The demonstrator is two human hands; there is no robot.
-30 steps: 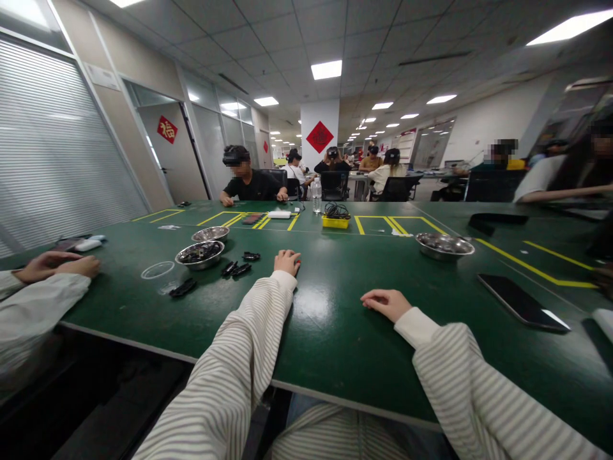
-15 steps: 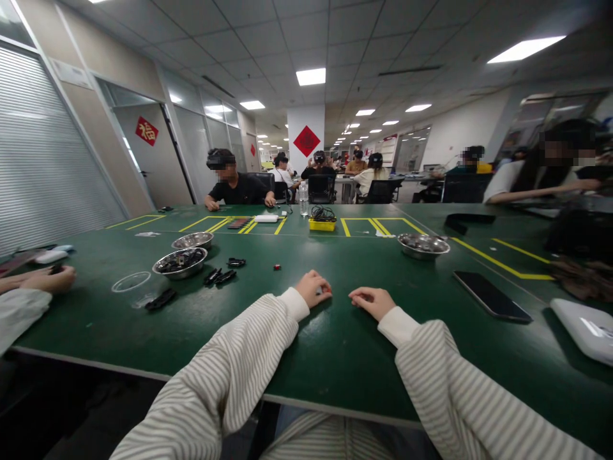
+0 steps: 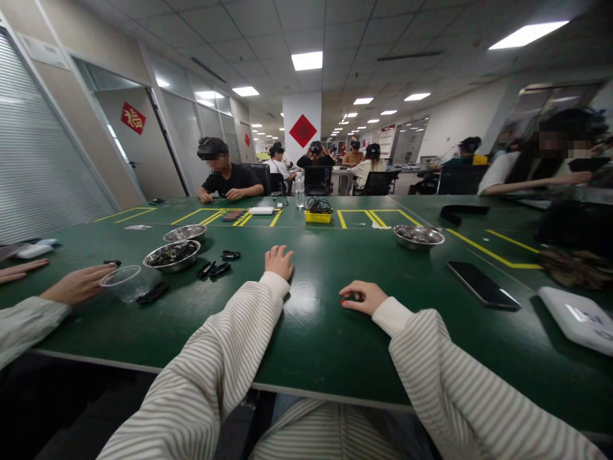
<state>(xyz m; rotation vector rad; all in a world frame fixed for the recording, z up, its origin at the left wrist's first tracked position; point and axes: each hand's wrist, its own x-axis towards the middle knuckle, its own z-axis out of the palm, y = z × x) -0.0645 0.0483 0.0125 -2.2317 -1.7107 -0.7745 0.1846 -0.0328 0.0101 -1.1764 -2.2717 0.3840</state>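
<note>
My left hand (image 3: 279, 262) is stretched out low over the green table (image 3: 306, 358), fingers spread, with nothing visible in them. What lies beneath the palm is hidden. My right hand (image 3: 366, 298) is curled near the middle of the table, thumb and forefinger closed on a small red piece (image 3: 343, 301) whose kind is too small to make out. Left of my left hand lie black plastic parts (image 3: 213, 270), with another black part (image 3: 230, 255) just behind them. A steel bowl (image 3: 191, 264) full of dark parts stands farther left.
At left, a co-worker's hand (image 3: 83, 282) touches a clear plastic cup (image 3: 127, 284). Another steel bowl (image 3: 419, 244) stands right of centre, behind a phone (image 3: 481, 285) and a white case (image 3: 577, 319). A yellow box (image 3: 318, 218) with cables and a bottle (image 3: 300, 191) stand farther back.
My left hand has moved left and away from me, its fingers opening, over the spot where a small red piece lay. My right hand stays nearly in place. The co-worker's hand has reached the cup.
</note>
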